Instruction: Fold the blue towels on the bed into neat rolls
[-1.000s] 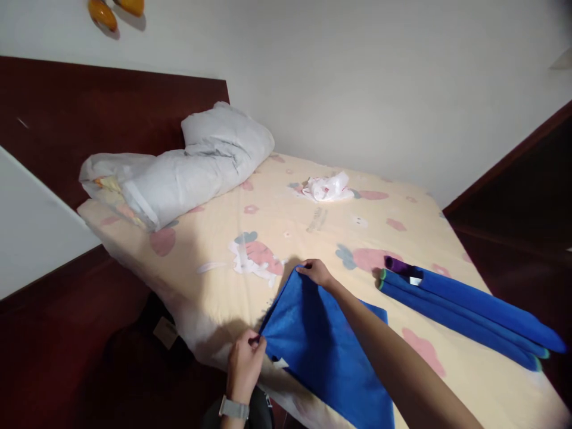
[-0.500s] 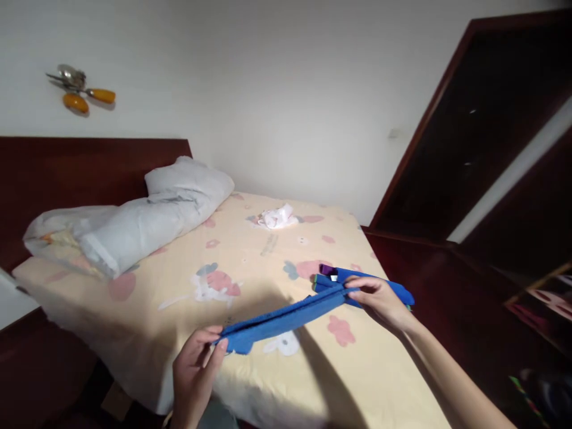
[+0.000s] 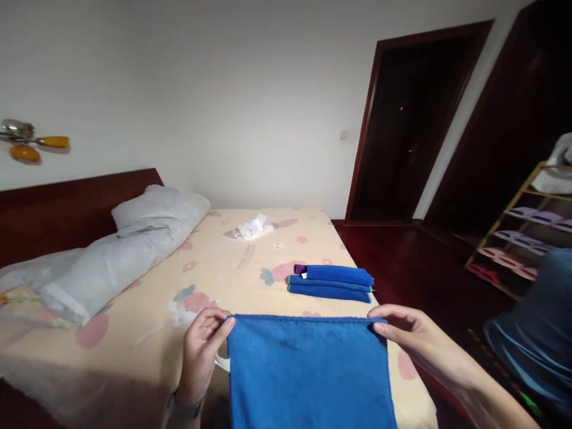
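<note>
A blue cloth [image 3: 308,369] hangs spread out in front of me, its top edge pulled nearly straight between my hands. My left hand [image 3: 203,345] pinches the upper left corner between thumb and fingers. At the upper right corner, my right hand [image 3: 406,328] grips the edge the same way. The lower end of the cloth runs out of view. Just beyond it, several folded blue cloths [image 3: 333,283] lie stacked on the bed, with a purple piece at their left end.
The bed [image 3: 232,268] has a cream patterned sheet. A grey quilt [image 3: 134,244] lies bunched by the headboard [image 3: 75,208]. A crumpled white plastic bag [image 3: 254,227] sits near the far edge. On the right stand a shoe rack [image 3: 522,244] and a dark door [image 3: 397,131].
The blue cloth was a narrow strip held at a slant; now it hangs opened out and level. My right hand has moved away from the stack, and the view has turned right.
</note>
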Demonstrator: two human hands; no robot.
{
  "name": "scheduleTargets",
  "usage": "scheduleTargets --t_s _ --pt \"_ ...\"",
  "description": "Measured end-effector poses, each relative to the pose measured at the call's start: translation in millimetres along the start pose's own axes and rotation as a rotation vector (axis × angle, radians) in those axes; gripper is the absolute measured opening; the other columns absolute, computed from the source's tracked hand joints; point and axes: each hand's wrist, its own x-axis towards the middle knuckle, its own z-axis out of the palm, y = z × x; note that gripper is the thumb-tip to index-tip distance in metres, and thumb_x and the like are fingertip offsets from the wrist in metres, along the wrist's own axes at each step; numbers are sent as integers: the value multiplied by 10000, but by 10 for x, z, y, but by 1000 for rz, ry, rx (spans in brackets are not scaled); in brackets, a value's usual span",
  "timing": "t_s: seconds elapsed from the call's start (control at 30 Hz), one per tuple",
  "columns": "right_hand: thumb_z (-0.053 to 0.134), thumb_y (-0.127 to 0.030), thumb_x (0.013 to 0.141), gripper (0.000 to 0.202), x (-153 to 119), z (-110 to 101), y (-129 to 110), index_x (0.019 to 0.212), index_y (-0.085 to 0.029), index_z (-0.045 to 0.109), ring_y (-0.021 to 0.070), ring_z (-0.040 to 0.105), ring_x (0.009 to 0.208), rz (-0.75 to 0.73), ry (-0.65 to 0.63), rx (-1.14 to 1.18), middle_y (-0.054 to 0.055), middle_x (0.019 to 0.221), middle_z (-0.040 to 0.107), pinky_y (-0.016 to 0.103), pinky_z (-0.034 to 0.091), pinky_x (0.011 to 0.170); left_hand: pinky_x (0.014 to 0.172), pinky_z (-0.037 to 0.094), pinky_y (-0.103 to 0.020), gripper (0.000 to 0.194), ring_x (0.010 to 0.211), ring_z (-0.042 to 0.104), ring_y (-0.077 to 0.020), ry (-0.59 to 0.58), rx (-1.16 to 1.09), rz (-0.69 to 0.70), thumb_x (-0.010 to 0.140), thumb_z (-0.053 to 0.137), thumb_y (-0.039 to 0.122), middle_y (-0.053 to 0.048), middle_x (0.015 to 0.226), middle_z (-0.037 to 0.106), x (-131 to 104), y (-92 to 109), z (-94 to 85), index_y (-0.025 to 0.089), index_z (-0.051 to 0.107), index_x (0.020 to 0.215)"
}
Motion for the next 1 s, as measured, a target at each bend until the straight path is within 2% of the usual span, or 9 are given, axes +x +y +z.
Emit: scheduleTargets --t_s 0.13,0.27,0.37,0.47,0.53,0.63,0.77,0.9,1.0 --pt "795 -549 716 405 463 -86 664 947 -217 772 250 647 938 20 49 -12 99 1033 727 323 527 823 777 534 -270 349 836 666 -181 -113 37 -134 708 797 437 -28 832 682 432 -751 346 183 613 860" --pt "803 -601 645 516 1284 -68 1642 958 -192 777 264 674 938 74 153 9 95 981 757 351 529 847 716 529 -283 430 750 678 -188 -209 171 -262 587 816 526 -25 722 688 941 -1823 756 189 599 743" --pt "817 -615 542 514 1825 -24 2305 793 -169 766 271 690 805 125 268 -86 83 803 759 376 540 778 632 508 -279 407 629 653 -178 -230 249 -334 535 848 465 -10 593 652 1205 -2566 995 191 560 621" --pt "755 -555 638 420 2148 -14 2745 817 -175 755 256 696 812 166 321 -176 70 817 763 360 534 780 631 501 -270 326 618 647 -169 -232 319 -375 583 835 367 1 573 643 1335 -3099 1097 188 564 612" --pt "695 -487 718 357 2265 -22 2907 898 -185 752 249 700 876 186 355 -249 67 902 770 344 530 812 654 507 -268 242 651 657 -169 -233 361 -378 642 802 303 -4 613 659 1381 -3317 1123 185 591 657" --pt "656 -385 772 244 2343 -12 2975 913 -208 747 259 699 933 212 393 -382 69 932 768 346 524 847 701 523 -275 152 704 670 -170 -231 427 -349 713 752 233 -21 684 681 1418 -3442 1177 180 609 709" --pt "576 -303 853 256 2177 128 2820 1033 -197 723 303 666 1036 177 445 -562 123 1035 737 425 487 958 861 536 -343 134 913 684 -212 -199 506 -246 800 684 210 -99 955 717 1251 -3245 1210 163 648 920" --pt "534 -276 901 331 1415 422 2716 1201 -222 662 310 569 1204 9 417 -689 131 1281 628 472 422 1071 1122 387 -451 268 1303 507 -284 -232 573 -74 885 607 246 -133 1312 613 462 -2827 911 194 656 1143" --pt "463 -308 977 315 566 640 2842 1225 -250 648 255 595 1180 -308 126 -868 104 1284 625 417 492 1031 1151 373 -475 341 1349 470 -261 -583 767 222 979 481 297 -67 1424 556 -386 -2556 511 271 603 1297"
